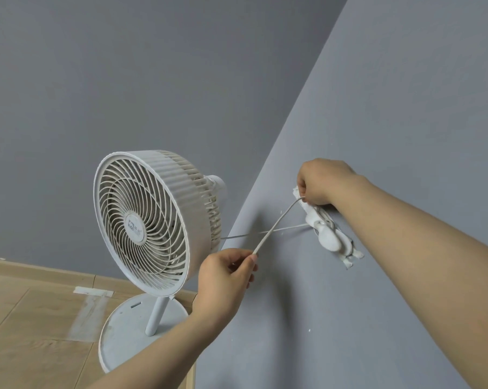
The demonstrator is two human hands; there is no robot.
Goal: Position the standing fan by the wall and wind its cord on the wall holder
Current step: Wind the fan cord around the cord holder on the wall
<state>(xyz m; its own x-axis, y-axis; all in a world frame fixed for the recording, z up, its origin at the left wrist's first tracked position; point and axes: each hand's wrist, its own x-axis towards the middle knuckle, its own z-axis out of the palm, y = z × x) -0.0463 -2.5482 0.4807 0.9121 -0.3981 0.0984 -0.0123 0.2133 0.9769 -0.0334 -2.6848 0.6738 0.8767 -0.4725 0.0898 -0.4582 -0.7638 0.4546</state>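
A white standing fan (150, 220) stands upright on its round base (130, 329) in the corner, close to the grey wall (377, 108) on the right. A white cord holder (328, 234) is fixed to that wall. The grey cord (273, 228) runs taut from my left hand (226, 279), which pinches it, up to the holder's top end. My right hand (321, 182) grips the cord there, against the holder's top. A second stretch of cord crosses from behind the fan head to the holder's middle. Some turns of cord lie on the holder.
A second grey wall (125, 80) stands behind the fan. Wooden flooring (26, 318) with a pale skirting strip lies at the lower left, with a taped patch (92, 292) near the fan base.
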